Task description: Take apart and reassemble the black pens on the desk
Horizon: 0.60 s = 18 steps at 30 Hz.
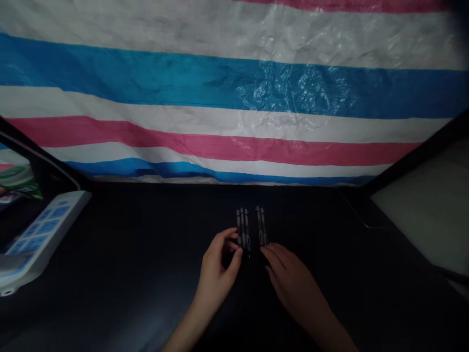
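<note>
On black table: pens, any lettering illegible.

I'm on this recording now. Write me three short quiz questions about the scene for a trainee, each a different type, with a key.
1. Multiple choice: How are the dark pen-like items grouped, from left to right?
a) two, then two
b) three, then two
c) four, then one

2. True or false: The white power strip lies at the right edge of the view.

3. Fill in the blank: The fingertips of the person's ____ hand are at the near end of the group of two.

Key:
1. b
2. False; the white power strip lies at the left edge of the view.
3. right; the right hand is the one there.
</note>
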Available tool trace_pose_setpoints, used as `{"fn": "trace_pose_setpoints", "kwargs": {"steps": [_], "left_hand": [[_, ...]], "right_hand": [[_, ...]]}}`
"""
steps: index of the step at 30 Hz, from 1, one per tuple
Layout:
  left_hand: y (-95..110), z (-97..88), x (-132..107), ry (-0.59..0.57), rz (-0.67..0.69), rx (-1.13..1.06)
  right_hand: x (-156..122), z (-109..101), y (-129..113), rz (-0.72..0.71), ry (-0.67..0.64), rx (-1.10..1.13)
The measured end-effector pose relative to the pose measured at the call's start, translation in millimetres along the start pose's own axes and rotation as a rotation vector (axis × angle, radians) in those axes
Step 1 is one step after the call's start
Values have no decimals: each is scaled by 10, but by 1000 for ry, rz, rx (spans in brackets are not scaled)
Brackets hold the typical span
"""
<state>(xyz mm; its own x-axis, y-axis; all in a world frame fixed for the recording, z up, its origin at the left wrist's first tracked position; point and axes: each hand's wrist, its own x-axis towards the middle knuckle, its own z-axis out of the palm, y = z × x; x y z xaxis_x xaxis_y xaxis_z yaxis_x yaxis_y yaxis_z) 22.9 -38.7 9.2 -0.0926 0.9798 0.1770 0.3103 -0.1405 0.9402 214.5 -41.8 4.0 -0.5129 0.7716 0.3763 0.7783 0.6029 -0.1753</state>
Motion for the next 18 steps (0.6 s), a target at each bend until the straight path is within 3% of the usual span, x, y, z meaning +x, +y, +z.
{"fn": "trace_pose_setpoints", "kwargs": {"steps": [6, 13, 18], "left_hand": [[32, 139, -434, 64, 159, 95], [14, 148, -458, 49, 263, 118], [17, 137, -454, 85, 272, 99]], "right_hand": [[183, 50, 143, -229, -84, -237], [328, 192, 91, -344, -40, -283], [398, 134, 139, -389, -52, -249]]}}
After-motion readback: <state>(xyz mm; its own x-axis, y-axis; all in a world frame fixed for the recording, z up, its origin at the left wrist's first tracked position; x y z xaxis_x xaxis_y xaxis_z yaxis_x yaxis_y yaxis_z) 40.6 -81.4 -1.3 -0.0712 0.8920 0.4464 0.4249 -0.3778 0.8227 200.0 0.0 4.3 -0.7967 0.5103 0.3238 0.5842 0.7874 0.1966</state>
